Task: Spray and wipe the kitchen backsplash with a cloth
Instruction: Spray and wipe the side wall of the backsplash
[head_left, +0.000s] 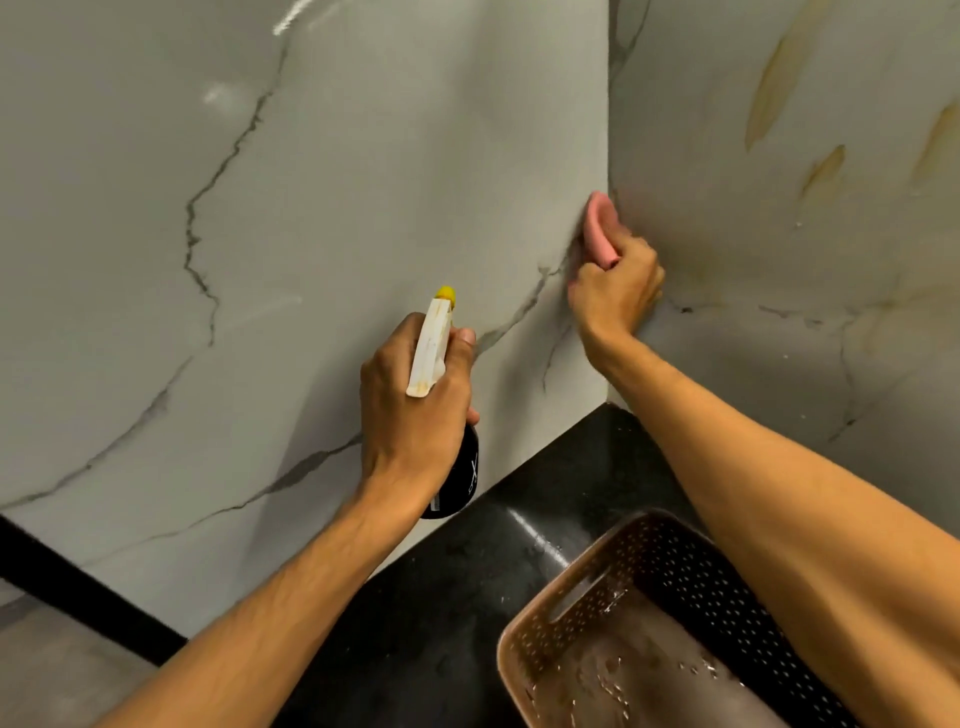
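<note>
Partly hidden bottle (460, 478), cloth (600, 228) half fisted, basket (691, 571) cropped

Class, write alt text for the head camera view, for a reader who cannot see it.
A person's right hand presses a pink cloth into the corner of a marble-look backsplash, while the left hand holds a spray bottle with a yellow nozzle. A perforated brown basket sits on the black counter below.

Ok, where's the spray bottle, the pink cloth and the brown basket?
spray bottle (429, 351), head view, on its white trigger head.
pink cloth (600, 226), head view, on the rolled end that sticks up.
brown basket (618, 561), head view, on its perforated left wall.
</note>
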